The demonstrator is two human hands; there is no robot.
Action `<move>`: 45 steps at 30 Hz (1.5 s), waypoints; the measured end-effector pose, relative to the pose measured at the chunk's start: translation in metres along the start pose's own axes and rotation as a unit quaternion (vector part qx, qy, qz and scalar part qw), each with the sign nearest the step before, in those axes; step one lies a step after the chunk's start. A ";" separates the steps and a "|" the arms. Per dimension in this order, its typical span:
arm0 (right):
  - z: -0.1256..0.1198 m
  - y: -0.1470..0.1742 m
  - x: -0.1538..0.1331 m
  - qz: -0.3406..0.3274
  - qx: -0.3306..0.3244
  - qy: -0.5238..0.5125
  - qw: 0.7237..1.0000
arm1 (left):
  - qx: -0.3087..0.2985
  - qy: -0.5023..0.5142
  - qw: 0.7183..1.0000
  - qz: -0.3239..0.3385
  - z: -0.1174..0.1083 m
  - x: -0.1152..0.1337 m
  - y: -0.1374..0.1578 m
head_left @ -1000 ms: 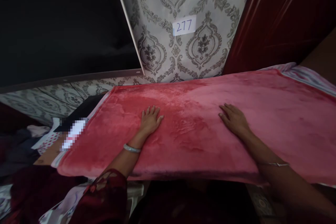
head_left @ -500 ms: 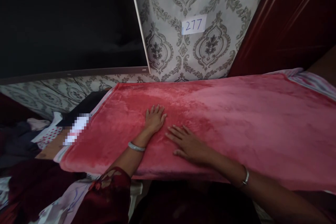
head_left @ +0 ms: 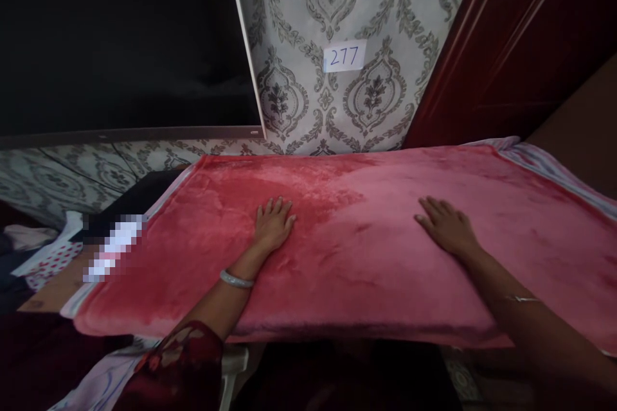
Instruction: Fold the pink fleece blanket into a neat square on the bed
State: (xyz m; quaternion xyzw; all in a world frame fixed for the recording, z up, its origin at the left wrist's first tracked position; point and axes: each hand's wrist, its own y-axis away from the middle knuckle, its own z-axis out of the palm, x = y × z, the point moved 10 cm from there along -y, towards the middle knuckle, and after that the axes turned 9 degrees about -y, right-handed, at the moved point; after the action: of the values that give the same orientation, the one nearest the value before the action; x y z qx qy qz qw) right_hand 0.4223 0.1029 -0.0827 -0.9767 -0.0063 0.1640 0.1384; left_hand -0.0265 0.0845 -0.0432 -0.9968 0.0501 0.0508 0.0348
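Observation:
A pinkish-red plush blanket [head_left: 337, 270] lies spread over a long surface in front of me, its pile darker on the left and paler on the right. On its left half my left hand [head_left: 273, 225] rests flat with the fingers apart, a bracelet on the wrist. Further right, my right hand [head_left: 447, 225] lies palm down on the paler pile, fingers stretched out and a thin bangle on that wrist. Neither hand grips the cloth. A striped edge [head_left: 554, 167] shows folded up at the far right corner.
A large dark television screen [head_left: 125, 45] stands behind on the left. Patterned wallpaper [head_left: 332, 103] carries a paper label [head_left: 344, 56] reading 277. A dark red door-like panel [head_left: 482, 64] is at right. Clothes [head_left: 53, 263] are heaped at left, and a pale chair part [head_left: 234, 363] shows below.
My right hand has swept to the right across the blanket, away from my left hand. The left hand stays at about the same spot on the cloth. The view has shifted slightly.

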 end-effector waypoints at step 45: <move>-0.037 0.031 0.041 0.202 -0.012 0.035 0.979 | -0.017 -0.044 0.997 -0.065 0.005 -0.055 -0.007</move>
State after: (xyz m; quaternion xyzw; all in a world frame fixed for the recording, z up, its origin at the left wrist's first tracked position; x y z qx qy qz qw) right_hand 0.4719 0.0652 -0.0712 -0.9647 0.1938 0.1539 0.0906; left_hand -0.0803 0.0971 -0.0422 -0.9953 -0.0168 0.0928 0.0228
